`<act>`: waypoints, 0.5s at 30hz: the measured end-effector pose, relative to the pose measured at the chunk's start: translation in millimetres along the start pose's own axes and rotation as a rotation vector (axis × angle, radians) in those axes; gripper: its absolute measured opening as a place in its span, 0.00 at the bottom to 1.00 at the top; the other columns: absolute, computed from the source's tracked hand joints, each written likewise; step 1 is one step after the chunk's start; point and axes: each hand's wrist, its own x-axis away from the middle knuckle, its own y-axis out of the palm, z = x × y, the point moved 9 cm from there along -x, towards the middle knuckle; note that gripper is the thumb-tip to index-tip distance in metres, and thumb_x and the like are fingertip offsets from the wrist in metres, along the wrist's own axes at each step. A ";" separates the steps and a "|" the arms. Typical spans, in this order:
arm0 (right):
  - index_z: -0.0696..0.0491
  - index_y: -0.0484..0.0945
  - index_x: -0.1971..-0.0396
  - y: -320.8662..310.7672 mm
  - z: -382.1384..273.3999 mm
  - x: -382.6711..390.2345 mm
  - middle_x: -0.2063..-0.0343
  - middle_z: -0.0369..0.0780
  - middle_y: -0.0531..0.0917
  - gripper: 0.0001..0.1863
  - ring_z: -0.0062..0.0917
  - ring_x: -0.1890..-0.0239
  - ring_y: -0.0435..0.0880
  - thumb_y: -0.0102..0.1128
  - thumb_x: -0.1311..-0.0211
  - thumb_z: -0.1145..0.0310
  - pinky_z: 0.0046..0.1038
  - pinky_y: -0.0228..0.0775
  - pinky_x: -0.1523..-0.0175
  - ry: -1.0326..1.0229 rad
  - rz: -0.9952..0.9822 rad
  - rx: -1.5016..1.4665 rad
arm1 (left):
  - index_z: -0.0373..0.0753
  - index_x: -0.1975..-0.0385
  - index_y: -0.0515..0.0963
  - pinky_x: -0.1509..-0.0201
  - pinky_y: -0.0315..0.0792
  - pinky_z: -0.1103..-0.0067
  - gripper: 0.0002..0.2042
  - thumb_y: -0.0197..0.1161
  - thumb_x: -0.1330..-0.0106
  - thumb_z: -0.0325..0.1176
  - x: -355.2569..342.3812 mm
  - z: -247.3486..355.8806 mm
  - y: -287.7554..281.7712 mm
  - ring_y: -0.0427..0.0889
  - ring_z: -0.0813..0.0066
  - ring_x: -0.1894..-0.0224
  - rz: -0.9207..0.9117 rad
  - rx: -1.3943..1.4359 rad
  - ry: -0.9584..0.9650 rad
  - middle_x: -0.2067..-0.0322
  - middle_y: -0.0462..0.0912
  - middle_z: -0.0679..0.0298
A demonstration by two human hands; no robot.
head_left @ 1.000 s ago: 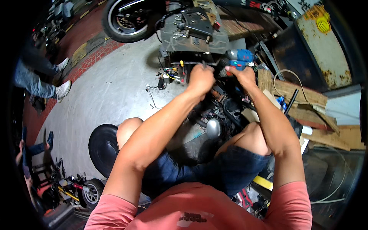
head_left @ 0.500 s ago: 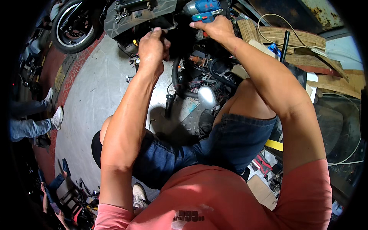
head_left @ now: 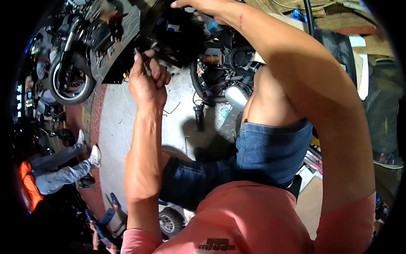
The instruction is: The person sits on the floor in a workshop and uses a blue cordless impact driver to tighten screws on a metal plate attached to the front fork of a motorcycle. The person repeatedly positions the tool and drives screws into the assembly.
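My left hand (head_left: pixel 147 74) is closed around a thin dark metal piece (head_left: pixel 138 55), beside the underside of a grey metal plate (head_left: pixel 127 31) with mounted parts. My right hand (head_left: pixel 203 10) is at the top edge, fingers closed on a blue and black cordless drill (head_left: pixel 215 26), which is mostly hidden by the hand and shadow. Below them lie a tangle of black hoses and wiring (head_left: pixel 201 84), a silver mirror (head_left: pixel 237 96) and a black cylinder (head_left: pixel 198 116). What my left fingertips touch inside the dark gap is unclear.
A motorcycle front wheel (head_left: pixel 72 84) stands at left. A person (head_left: pixel 63 169) in jeans is at lower left, other people farther back. My bent knees frame the grey floor (head_left: pixel 114 127). Wooden boards (head_left: pixel 355 19) lie at right, a small wheel (head_left: pixel 169 220) below.
My view has swung, shifting the scene. My left hand has moved left and my right hand with the drill has risen to the top edge, the drill now mostly out of sight.
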 end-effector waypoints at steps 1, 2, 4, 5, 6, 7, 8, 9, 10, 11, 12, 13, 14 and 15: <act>0.50 0.79 0.77 -0.5 -3.9 2.5 0.86 0.34 0.73 0.17 0.22 0.86 0.69 0.79 0.46 0.57 0.30 0.58 0.80 -0.008 0.013 0.059 | 0.38 0.54 0.77 0.73 0.54 0.76 0.20 0.41 0.15 0.46 3.3 -1.1 -2.2 0.53 0.78 0.84 0.018 0.004 -0.011 0.85 0.60 0.71; 0.52 0.80 0.77 -0.8 -7.2 5.7 0.85 0.35 0.76 0.18 0.23 0.86 0.71 0.79 0.47 0.55 0.31 0.61 0.79 -0.014 0.025 0.120 | 0.39 0.54 0.77 0.73 0.54 0.76 0.20 0.40 0.14 0.46 4.1 -3.8 -5.8 0.52 0.78 0.84 0.018 0.069 -0.033 0.85 0.58 0.71; 0.53 0.83 0.76 -3.6 -18.6 19.1 0.83 0.36 0.79 0.19 0.24 0.84 0.75 0.80 0.49 0.52 0.31 0.65 0.76 0.001 0.039 0.273 | 0.39 0.55 0.77 0.72 0.54 0.76 0.20 0.41 0.15 0.46 8.2 2.2 -4.4 0.51 0.78 0.84 -0.049 0.159 -0.007 0.85 0.57 0.71; 0.53 0.84 0.75 -3.1 -22.7 23.5 0.82 0.36 0.81 0.20 0.25 0.83 0.77 0.80 0.50 0.51 0.31 0.67 0.75 0.008 0.040 0.353 | 0.40 0.56 0.77 0.72 0.54 0.76 0.19 0.41 0.15 0.47 10.4 6.8 -3.3 0.50 0.78 0.84 -0.081 0.172 0.001 0.85 0.57 0.71; 0.53 0.85 0.74 -3.9 -21.7 25.1 0.81 0.37 0.82 0.21 0.25 0.82 0.78 0.81 0.51 0.50 0.31 0.69 0.74 0.036 0.016 0.395 | 0.40 0.56 0.77 0.72 0.54 0.76 0.19 0.42 0.15 0.46 11.3 7.2 -0.4 0.50 0.78 0.84 -0.082 0.158 0.007 0.85 0.56 0.71; 0.53 0.86 0.74 -4.2 -19.6 26.4 0.80 0.37 0.83 0.22 0.25 0.80 0.79 0.81 0.52 0.49 0.31 0.70 0.72 0.064 -0.009 0.437 | 0.40 0.56 0.77 0.72 0.54 0.76 0.19 0.42 0.15 0.46 12.4 8.0 3.7 0.50 0.78 0.84 -0.083 0.145 0.012 0.85 0.56 0.71; 0.54 0.87 0.73 -3.9 -15.0 26.9 0.79 0.37 0.85 0.23 0.25 0.79 0.81 0.81 0.53 0.48 0.31 0.72 0.70 0.092 -0.035 0.480 | 0.40 0.56 0.77 0.72 0.54 0.77 0.19 0.42 0.15 0.46 13.1 8.3 6.8 0.50 0.78 0.84 -0.084 0.132 0.017 0.85 0.56 0.71; 0.54 0.87 0.73 0.6 -15.3 25.7 0.77 0.38 0.85 0.24 0.26 0.77 0.82 0.81 0.53 0.47 0.32 0.72 0.70 0.063 -0.084 0.474 | 0.39 0.56 0.77 0.72 0.54 0.76 0.19 0.42 0.15 0.47 13.5 10.0 8.1 0.51 0.78 0.84 -0.078 0.123 0.021 0.85 0.57 0.70; 0.54 0.87 0.74 -0.2 -15.0 26.1 0.77 0.38 0.85 0.24 0.27 0.77 0.82 0.82 0.53 0.47 0.32 0.72 0.70 0.033 -0.088 0.474 | 0.39 0.56 0.76 0.72 0.54 0.76 0.19 0.42 0.15 0.47 13.2 10.0 8.8 0.51 0.78 0.84 -0.085 0.089 0.028 0.85 0.57 0.70; 0.54 0.87 0.74 -1.8 -14.2 27.5 0.77 0.38 0.85 0.23 0.27 0.77 0.82 0.82 0.53 0.47 0.32 0.73 0.70 0.003 -0.092 0.473 | 0.39 0.56 0.76 0.72 0.54 0.76 0.19 0.42 0.15 0.47 12.0 9.4 9.4 0.52 0.78 0.84 -0.093 0.055 0.035 0.85 0.57 0.70; 0.54 0.87 0.74 0.4 -16.8 28.5 0.77 0.38 0.86 0.23 0.27 0.77 0.82 0.82 0.53 0.48 0.32 0.73 0.70 -0.030 -0.096 0.473 | 0.39 0.55 0.76 0.73 0.54 0.76 0.19 0.43 0.15 0.48 9.9 9.6 9.0 0.52 0.78 0.84 -0.099 0.022 0.045 0.85 0.57 0.70; 0.55 0.86 0.75 1.8 -15.2 25.9 0.78 0.38 0.85 0.24 0.27 0.77 0.82 0.82 0.54 0.47 0.31 0.73 0.69 0.039 -0.049 0.544 | 0.39 0.54 0.75 0.73 0.53 0.76 0.19 0.43 0.15 0.48 6.6 8.3 5.1 0.52 0.78 0.85 -0.070 -0.052 0.061 0.85 0.57 0.70; 0.55 0.86 0.75 3.6 -14.4 26.4 0.77 0.38 0.85 0.24 0.26 0.76 0.82 0.82 0.54 0.47 0.31 0.73 0.68 0.041 -0.060 0.534 | 0.39 0.55 0.75 0.74 0.55 0.76 0.19 0.43 0.15 0.48 2.9 6.8 0.7 0.54 0.78 0.85 -0.032 -0.128 0.076 0.85 0.58 0.70; 0.55 0.86 0.74 4.3 -14.8 29.1 0.77 0.39 0.85 0.24 0.26 0.76 0.83 0.82 0.53 0.47 0.31 0.74 0.68 0.040 -0.072 0.526 | 0.38 0.56 0.75 0.75 0.57 0.76 0.19 0.43 0.15 0.47 3.7 7.3 1.9 0.55 0.78 0.86 0.005 -0.194 0.101 0.85 0.59 0.69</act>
